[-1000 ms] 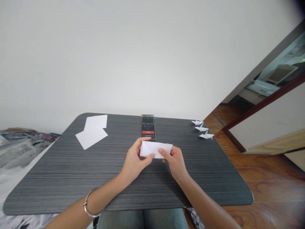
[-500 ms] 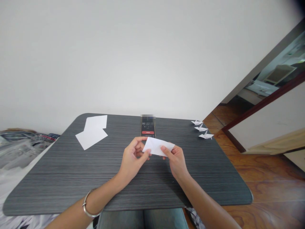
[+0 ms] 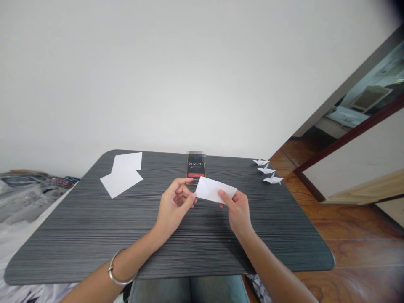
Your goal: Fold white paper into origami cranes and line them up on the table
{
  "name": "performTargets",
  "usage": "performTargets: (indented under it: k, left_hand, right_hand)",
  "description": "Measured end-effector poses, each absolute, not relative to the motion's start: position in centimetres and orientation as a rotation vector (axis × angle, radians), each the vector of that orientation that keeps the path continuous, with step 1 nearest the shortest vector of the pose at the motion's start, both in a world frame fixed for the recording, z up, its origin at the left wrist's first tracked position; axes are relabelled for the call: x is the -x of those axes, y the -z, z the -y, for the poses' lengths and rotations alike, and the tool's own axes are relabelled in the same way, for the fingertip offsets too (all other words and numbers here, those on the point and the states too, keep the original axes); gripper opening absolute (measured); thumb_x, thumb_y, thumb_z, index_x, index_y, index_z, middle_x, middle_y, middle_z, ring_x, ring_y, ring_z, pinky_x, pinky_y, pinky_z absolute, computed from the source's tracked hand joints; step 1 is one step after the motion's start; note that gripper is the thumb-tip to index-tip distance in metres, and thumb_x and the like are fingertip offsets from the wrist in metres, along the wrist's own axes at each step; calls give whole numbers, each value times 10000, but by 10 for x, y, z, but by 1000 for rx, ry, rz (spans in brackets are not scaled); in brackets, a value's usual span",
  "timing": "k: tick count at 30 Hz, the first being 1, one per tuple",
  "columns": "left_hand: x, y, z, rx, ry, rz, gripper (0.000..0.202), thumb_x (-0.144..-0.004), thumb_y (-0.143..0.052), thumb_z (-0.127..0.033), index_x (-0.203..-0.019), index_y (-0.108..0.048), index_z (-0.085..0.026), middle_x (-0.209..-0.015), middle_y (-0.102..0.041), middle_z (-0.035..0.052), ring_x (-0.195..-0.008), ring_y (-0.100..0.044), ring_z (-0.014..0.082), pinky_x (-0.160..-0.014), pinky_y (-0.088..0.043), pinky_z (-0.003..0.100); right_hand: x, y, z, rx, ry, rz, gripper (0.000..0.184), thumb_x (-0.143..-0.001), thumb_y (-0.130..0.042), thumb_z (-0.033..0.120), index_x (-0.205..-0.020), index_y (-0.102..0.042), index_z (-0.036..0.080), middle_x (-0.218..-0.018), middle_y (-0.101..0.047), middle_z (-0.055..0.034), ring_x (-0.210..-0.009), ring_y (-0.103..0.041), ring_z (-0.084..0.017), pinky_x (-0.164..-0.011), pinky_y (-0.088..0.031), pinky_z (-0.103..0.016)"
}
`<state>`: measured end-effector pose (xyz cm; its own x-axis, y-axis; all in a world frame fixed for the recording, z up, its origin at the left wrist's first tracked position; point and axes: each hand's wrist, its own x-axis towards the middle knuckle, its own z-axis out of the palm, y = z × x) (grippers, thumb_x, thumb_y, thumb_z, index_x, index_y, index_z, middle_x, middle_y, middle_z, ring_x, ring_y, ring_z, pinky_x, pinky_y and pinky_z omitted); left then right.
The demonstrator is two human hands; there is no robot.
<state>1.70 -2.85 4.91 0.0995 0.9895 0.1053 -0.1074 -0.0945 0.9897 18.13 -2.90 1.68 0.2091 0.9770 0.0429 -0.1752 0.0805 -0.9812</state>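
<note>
A folded white piece of paper [image 3: 211, 189], roughly a long four-sided shape, is held up above the dark table. My right hand [image 3: 237, 208] grips its right end, with the thumb on the front and the fingers behind. My left hand [image 3: 174, 203] is at the paper's left end, its index finger stretched out and apart from the thumb. The thumb tip lies right at the paper's lower left corner; whether it touches cannot be made out. Behind the hands a phone [image 3: 196, 168] with a running timer lies partly hidden by the left fingers and paper.
Two white paper sheets [image 3: 121, 183] overlap on the table's left side. Three folded paper cranes [image 3: 273, 180] stand in a row near the right back edge. The dark grained table [image 3: 126, 235] meets a white wall. Clear plastic bags [image 3: 25, 206] are piled at the left.
The paper has moved slightly right and up with my right hand. My left thumb has come off the paper's face to its corner. More of the phone's screen shows.
</note>
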Motion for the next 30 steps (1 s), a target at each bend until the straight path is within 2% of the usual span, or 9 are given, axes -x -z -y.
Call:
performTargets:
  k: [6,10,13,25,30]
  left_hand:
    - [-18,-40,24,-1267,-930,-948,249,-662,-664,-296,-815,-601,-109,-687,-588,3,-551,-487,90,-444,-392,177]
    - [-17,-32,23,-1326,-832,-1013,221,-661,-659,-311,-667,-614,-94,-489,-503,-43,-425,-387,53,-403,-310,169]
    - [-18,-30,23,-1368,-823,-1040,221,-656,-656,-307,-607,-601,-99,-451,-482,-50,-405,-377,50,-393,-293,168]
    - [-22,-30,22,-1302,-744,-1038,192,-640,-659,-279,-651,-631,-89,-519,-584,0,-431,-482,69,-385,-377,162]
    - [-24,-32,23,-1221,-755,-1006,190,-627,-662,-274,-617,-623,-89,-552,-607,16,-444,-502,73,-367,-384,156]
  right_hand:
    - [-181,-18,33,1184,-1067,1117,222,-707,-653,335,-633,-592,134,-512,-495,37,-460,-405,-81,-407,-322,-190]
    - [-178,-20,36,1201,-1079,1207,230,-718,-628,338,-618,-572,138,-489,-445,54,-440,-359,-71,-402,-291,-188]
    - [-176,-23,37,1202,-1060,1242,227,-719,-618,336,-616,-570,140,-494,-449,54,-429,-350,-65,-402,-288,-188]
    - [-174,-25,37,1271,-1119,1214,232,-710,-608,349,-620,-537,147,-421,-459,65,-337,-367,-62,-335,-299,-181]
    - [-174,-27,38,1281,-1108,1204,231,-708,-610,340,-613,-533,145,-419,-467,63,-337,-375,-59,-331,-310,-175]
